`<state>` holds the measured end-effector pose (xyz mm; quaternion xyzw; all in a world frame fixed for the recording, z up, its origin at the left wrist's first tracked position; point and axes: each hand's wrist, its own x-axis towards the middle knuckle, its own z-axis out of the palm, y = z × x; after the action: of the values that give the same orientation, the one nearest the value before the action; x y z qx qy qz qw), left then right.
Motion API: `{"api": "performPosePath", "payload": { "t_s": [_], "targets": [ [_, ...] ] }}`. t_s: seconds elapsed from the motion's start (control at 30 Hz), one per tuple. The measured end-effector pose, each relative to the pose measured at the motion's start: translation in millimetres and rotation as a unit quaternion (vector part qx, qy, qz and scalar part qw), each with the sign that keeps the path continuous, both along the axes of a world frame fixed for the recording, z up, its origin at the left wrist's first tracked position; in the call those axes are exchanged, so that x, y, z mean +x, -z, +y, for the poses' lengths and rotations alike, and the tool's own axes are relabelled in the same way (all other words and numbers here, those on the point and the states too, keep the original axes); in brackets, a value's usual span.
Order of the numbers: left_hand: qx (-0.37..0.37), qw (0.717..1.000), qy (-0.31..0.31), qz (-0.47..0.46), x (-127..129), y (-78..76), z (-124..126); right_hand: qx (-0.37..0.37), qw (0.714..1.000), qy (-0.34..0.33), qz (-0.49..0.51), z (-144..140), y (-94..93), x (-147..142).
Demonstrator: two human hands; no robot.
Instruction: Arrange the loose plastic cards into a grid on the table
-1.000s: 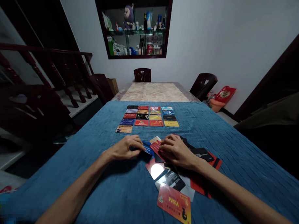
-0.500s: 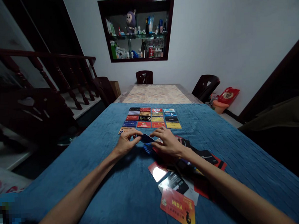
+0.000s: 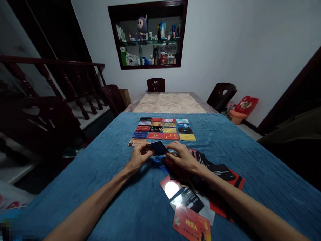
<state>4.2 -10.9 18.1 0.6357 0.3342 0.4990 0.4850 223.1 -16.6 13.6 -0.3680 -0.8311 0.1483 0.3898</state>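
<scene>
You are pinching the dark card (image 3: 158, 148) by opposite edges, left hand (image 3: 139, 156) and right hand (image 3: 183, 156) each closing thumb against fingers, between the rows (image 3: 155, 135) and the pile (image 3: 222, 172), seemingly leaving its face uncovered for your eyes.

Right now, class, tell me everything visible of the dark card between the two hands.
The dark card is thin, flat and bluish-black, apparently plastic; any print is too small to read. It is tilted, raised above the blue cloth. The left hand grips and partly hides its left end; the right hand touches its right.
</scene>
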Motion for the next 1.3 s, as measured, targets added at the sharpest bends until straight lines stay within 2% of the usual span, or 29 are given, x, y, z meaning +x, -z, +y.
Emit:
{"api": "performPosePath", "payload": {
  "t_s": [0.13,0.27,0.5,0.8,1.07,1.3],
  "targets": [
    [-0.007,1.000,0.006,-0.003,-0.4,2.7,3.3,0.023,0.998,0.014,0.064,1.8,2.7,-0.4],
    [0.004,1.000,-0.006,0.016,-3.3,2.3,6.5,0.068,0.995,0.026,0.070,3.3,1.8,2.0],
    [0.042,0.997,-0.062,0.034,-9.3,0.4,10.0,0.114,0.993,0.041,-0.014,1.4,-2.1,5.5],
    [0.060,0.995,-0.065,0.055,-12.5,9.5,15.8,0.119,0.989,0.072,-0.054,-1.5,-0.2,4.4],
    [0.079,0.991,-0.089,0.067,-16.1,11.1,19.3,0.195,0.950,0.154,-0.187,-8.0,4.7,-5.1],
    [0.086,0.989,-0.095,0.070,-16.7,11.4,20.2,0.227,0.937,0.160,-0.213,-10.8,3.6,-7.2]
  ]
}}
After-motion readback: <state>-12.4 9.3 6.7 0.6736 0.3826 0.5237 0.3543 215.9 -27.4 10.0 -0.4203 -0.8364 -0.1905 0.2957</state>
